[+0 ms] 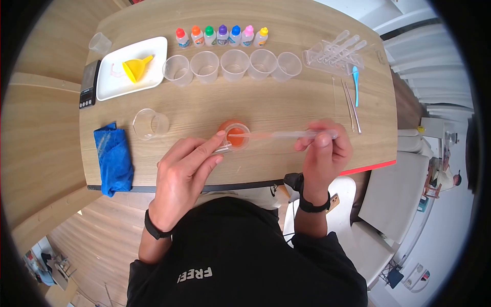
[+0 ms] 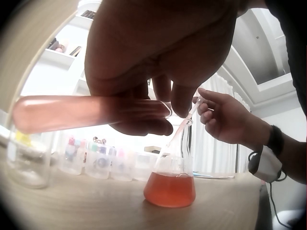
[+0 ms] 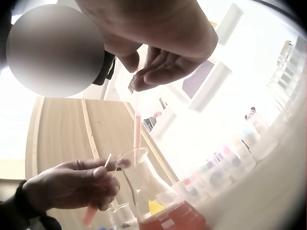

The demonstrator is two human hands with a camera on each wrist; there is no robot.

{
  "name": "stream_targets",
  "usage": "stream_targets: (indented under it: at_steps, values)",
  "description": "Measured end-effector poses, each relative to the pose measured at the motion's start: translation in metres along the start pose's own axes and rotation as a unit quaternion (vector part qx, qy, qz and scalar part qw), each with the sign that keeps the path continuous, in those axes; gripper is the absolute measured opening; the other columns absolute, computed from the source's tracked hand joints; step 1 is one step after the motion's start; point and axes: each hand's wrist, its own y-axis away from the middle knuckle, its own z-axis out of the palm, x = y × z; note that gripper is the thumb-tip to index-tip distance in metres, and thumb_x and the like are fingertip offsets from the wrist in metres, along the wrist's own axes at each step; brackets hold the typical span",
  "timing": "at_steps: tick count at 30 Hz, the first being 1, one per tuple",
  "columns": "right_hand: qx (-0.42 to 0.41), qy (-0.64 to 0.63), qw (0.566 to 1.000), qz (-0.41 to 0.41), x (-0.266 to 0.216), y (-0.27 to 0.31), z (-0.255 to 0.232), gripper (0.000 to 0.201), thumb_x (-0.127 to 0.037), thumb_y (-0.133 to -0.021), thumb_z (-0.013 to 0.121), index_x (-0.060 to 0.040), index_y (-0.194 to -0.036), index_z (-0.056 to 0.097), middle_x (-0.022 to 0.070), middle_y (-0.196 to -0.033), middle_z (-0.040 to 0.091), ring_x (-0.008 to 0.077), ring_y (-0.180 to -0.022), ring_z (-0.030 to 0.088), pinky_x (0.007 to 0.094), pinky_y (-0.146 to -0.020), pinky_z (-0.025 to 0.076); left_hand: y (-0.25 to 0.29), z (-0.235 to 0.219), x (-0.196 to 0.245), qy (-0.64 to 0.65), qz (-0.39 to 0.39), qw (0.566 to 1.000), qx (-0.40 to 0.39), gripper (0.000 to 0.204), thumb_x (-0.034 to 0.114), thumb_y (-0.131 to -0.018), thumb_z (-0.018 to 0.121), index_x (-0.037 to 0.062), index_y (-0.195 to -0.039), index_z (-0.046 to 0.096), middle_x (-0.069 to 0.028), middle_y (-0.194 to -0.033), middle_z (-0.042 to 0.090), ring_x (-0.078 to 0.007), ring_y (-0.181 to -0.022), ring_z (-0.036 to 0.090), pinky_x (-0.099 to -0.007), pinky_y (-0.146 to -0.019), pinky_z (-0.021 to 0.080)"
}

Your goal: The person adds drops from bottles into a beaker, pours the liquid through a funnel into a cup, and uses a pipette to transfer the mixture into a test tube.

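Observation:
A conical flask (image 1: 237,136) (image 2: 170,184) (image 3: 148,199) with orange liquid stands on the wooden table (image 1: 286,102), near its front edge. My left hand (image 1: 219,147) grips a test tube (image 2: 72,114) (image 3: 91,215) of pinkish-orange liquid, held nearly level just left of the flask's mouth. My right hand (image 1: 318,137) (image 2: 204,108) pinches a clear plastic pipette (image 1: 286,134) (image 3: 136,132). Its tip reaches the flask's mouth and pink liquid shows in its stem.
At the back stand a row of coloured dye bottles (image 1: 221,36) and several clear cups (image 1: 234,64). A white tray (image 1: 115,82) bears a yellow funnel (image 1: 136,68). A scale (image 1: 88,84), blue cloth (image 1: 113,156), tipped cup (image 1: 150,124), pipette rack (image 1: 335,51) and tweezers (image 1: 352,107) lie around.

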Motion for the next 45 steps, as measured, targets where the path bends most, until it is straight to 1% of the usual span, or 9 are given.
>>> stream_targets:
  at_steps: [5,9,12,18,20,23,30,36,45]
  values:
    - [0.029,-0.031,0.999,-0.009,0.001,-0.002,-0.012,0.034,-0.026,-0.106,0.074,0.0072,-0.113,0.072,0.011,-0.092,0.073,0.0156,-0.066,0.069,0.0293,-0.063,0.055,0.001,0.0,-0.001,0.005,-0.005,1.0,-0.001,0.046,0.003,-0.09,0.084,0.0081,-0.135,0.079,-0.0116,-0.095,0.071,-0.0284,-0.081,0.066,-0.0396,-0.072,0.055]
    - [0.024,-0.034,0.999,-0.033,-0.002,-0.003,-0.009,0.035,-0.028,-0.104,0.076,0.0068,-0.109,0.073,0.0107,-0.091,0.073,0.0158,-0.065,0.07,0.0286,-0.062,0.054,0.001,-0.005,0.002,-0.009,-0.016,0.999,-0.033,0.044,-0.001,-0.093,0.081,0.0014,-0.137,0.075,-0.014,-0.104,0.074,-0.0254,-0.089,0.07,-0.0342,-0.08,0.057]
    - [-0.01,0.029,0.999,-0.042,-0.004,0.001,-0.009,0.028,-0.021,-0.103,0.077,0.0064,-0.103,0.074,0.0116,-0.088,0.073,0.0159,-0.065,0.07,0.0283,-0.061,0.054,0.0,-0.004,0.002,-0.008,-0.014,0.999,-0.032,0.045,-0.002,-0.093,0.081,0.0014,-0.137,0.075,-0.0136,-0.103,0.073,-0.0248,-0.088,0.07,-0.0336,-0.08,0.057]
    - [-0.043,0.015,0.998,-0.048,-0.004,-0.002,0.0,0.014,-0.008,-0.1,0.076,0.0066,-0.098,0.074,0.0136,-0.084,0.074,0.0156,-0.066,0.071,0.0282,-0.062,0.053,0.0,-0.002,0.002,0.0,-0.01,1.0,-0.021,0.044,0.0,-0.092,0.081,0.0029,-0.136,0.076,-0.0126,-0.101,0.072,-0.0252,-0.086,0.069,-0.0351,-0.078,0.056]
    - [-0.05,0.014,0.997,-0.049,-0.004,-0.002,-0.003,0.019,-0.012,-0.101,0.076,0.0065,-0.1,0.074,0.0138,-0.085,0.074,0.0158,-0.065,0.071,0.0283,-0.062,0.054,0.0,0.001,0.0,0.007,-0.003,1.0,0.002,0.044,0.004,-0.09,0.084,0.0063,-0.133,0.079,-0.0114,-0.096,0.071,-0.0277,-0.082,0.066,-0.0386,-0.072,0.055]
    - [-0.037,0.001,0.998,-0.05,-0.006,-0.002,-0.005,0.025,-0.019,-0.102,0.076,0.0062,-0.103,0.074,0.0143,-0.086,0.073,0.0164,-0.065,0.071,0.0284,-0.063,0.054,0.002,-0.002,0.001,0.008,-0.019,0.999,-0.029,0.045,-0.003,-0.093,0.08,0.0014,-0.138,0.075,-0.0133,-0.104,0.072,-0.0241,-0.09,0.071,-0.0332,-0.082,0.057]
    - [-0.007,0.053,0.992,-0.116,-0.013,-0.002,-0.005,0.028,-0.023,-0.1,0.079,0.0046,-0.104,0.074,0.0142,-0.087,0.073,0.0177,-0.065,0.07,0.0283,-0.063,0.052,0.004,-0.001,0.0,0.019,-0.024,0.999,-0.019,0.043,-0.002,-0.095,0.078,-0.0012,-0.138,0.074,-0.0142,-0.105,0.073,-0.0253,-0.093,0.072,-0.0341,-0.084,0.057]
    - [-0.16,0.247,0.937,-0.191,-0.017,-0.015,0.015,0.019,-0.008,-0.088,0.089,0.0011,-0.102,0.079,0.0107,-0.083,0.076,0.0184,-0.065,0.07,0.0294,-0.058,0.051,0.005,-0.002,-0.003,0.016,-0.013,1.0,-0.012,0.043,0.0,-0.094,0.079,-0.001,-0.137,0.074,-0.0144,-0.106,0.074,-0.0267,-0.092,0.072,-0.036,-0.083,0.058]
    - [-0.247,0.302,0.917,-0.086,0.002,-0.01,0.039,0.016,-0.004,-0.089,0.088,-0.0008,-0.102,0.081,0.0095,-0.082,0.075,0.0155,-0.065,0.068,0.0276,-0.058,0.052,0.004,0.0,-0.005,0.029,-0.006,1.0,-0.007,0.044,0.002,-0.094,0.08,0.0,-0.137,0.074,-0.0149,-0.104,0.074,-0.0297,-0.09,0.072,-0.0394,-0.08,0.058]
